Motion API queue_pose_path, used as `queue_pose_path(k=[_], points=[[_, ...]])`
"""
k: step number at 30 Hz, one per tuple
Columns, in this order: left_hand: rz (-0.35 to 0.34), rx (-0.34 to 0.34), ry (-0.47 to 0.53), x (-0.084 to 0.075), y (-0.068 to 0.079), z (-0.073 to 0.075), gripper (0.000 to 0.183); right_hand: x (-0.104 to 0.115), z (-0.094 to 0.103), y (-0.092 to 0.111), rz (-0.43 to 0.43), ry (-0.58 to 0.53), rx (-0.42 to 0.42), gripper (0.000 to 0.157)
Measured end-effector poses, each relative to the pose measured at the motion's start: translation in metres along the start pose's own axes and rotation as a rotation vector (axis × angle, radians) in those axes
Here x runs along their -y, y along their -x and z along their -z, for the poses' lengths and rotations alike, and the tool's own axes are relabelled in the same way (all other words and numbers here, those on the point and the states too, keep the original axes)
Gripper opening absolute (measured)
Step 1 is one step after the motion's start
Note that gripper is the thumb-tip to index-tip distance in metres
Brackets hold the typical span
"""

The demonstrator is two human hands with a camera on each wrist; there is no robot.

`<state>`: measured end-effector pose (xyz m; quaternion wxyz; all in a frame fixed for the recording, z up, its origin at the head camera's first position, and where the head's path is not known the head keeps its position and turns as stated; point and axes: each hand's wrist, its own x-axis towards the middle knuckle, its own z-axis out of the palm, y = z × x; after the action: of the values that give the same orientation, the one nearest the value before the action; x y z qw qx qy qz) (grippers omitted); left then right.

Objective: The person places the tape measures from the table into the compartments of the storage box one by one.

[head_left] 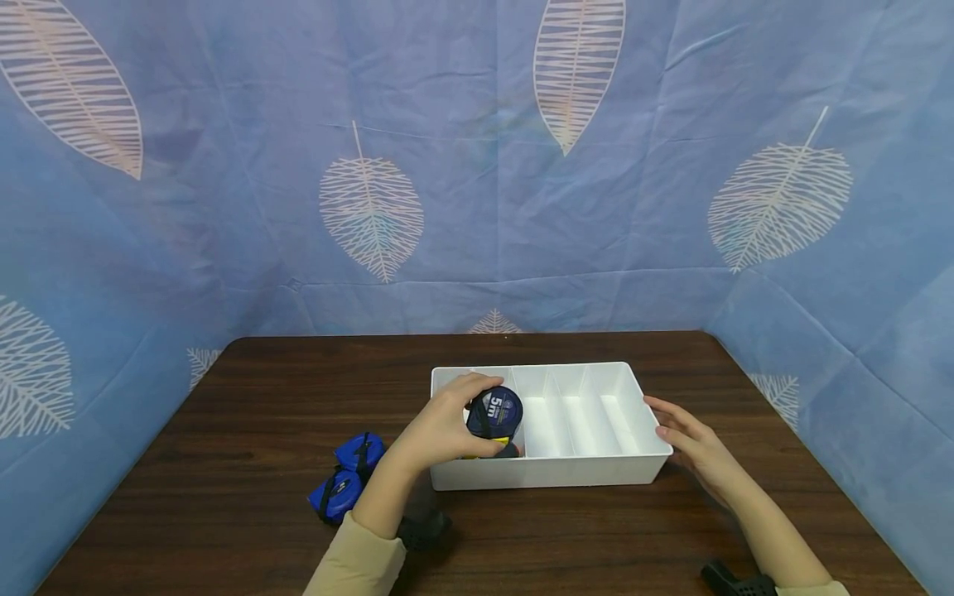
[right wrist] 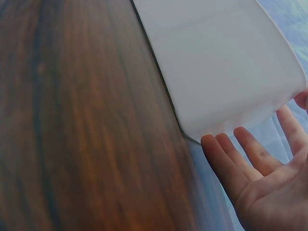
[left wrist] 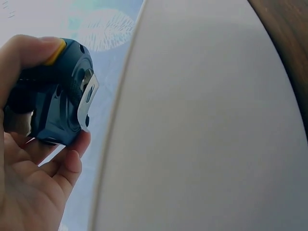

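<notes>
In the head view, the left hand [head_left: 445,424] grips a round-cased tape measure [head_left: 498,414] over the left part of a white divided tray [head_left: 551,473]. The face of the case is dark navy, with "5m" in pale characters turned sideways, and a black strip crosses it near the fingers. A bit of yellow shows at its lower edge, by the thumb. A dark, orange-tinged patch lies just below; whether it belongs to the same object cannot be told. The right hand [head_left: 696,454] is at the tray's right end, its fingers spread along the rim. Two blue cases [head_left: 337,497] with black bands lie together on the dark wooden table [head_left: 224,472], left of the left forearm.

In the left wrist view, the tape measure appears deep blue-green and thick-bodied, pinched between the thumb, on a yellow part, and the fingers on the opposite side. A bent silver hook with a slot juts from its edge, and a shiny metal piece sits nearer the palm. It shows beyond the tray's rim, against the patterned backdrop.

In the right wrist view, the right hand's spread fingers meet the tray's smooth end wall, pinching nothing.
</notes>
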<state>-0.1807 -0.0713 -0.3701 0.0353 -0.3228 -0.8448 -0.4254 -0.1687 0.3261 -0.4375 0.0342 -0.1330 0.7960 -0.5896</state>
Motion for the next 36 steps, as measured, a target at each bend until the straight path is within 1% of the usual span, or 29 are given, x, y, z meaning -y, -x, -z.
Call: queue_pose_path(k=[9, 12, 19, 27, 32, 36], points=[[-0.057, -0.028, -0.008, -0.001, -0.004, -0.011, 0.078, -0.001, 0.000, 0.000, 0.001, -0.001, -0.003, 0.050], [-0.054, -0.036, -0.016, -0.001, -0.004, -0.014, 0.079, -0.001, 0.000, -0.001, -0.002, 0.003, -0.008, 0.050], [-0.021, -0.035, -0.030, -0.005, -0.006, -0.020, 0.080, -0.002, -0.001, -0.001, -0.015, 0.008, -0.018, 0.050], [-0.036, -0.059, -0.053, -0.006, -0.009, -0.028, 0.079, -0.002, 0.000, -0.001, -0.015, 0.005, -0.015, 0.051], [-0.034, -0.048, -0.067, -0.008, -0.011, -0.032, 0.079, -0.002, 0.000, 0.000, -0.017, 0.005, -0.016, 0.051], [-0.037, -0.043, -0.098, -0.009, -0.012, -0.034, 0.079, 0.000, -0.001, 0.001, -0.018, 0.001, -0.014, 0.050]])
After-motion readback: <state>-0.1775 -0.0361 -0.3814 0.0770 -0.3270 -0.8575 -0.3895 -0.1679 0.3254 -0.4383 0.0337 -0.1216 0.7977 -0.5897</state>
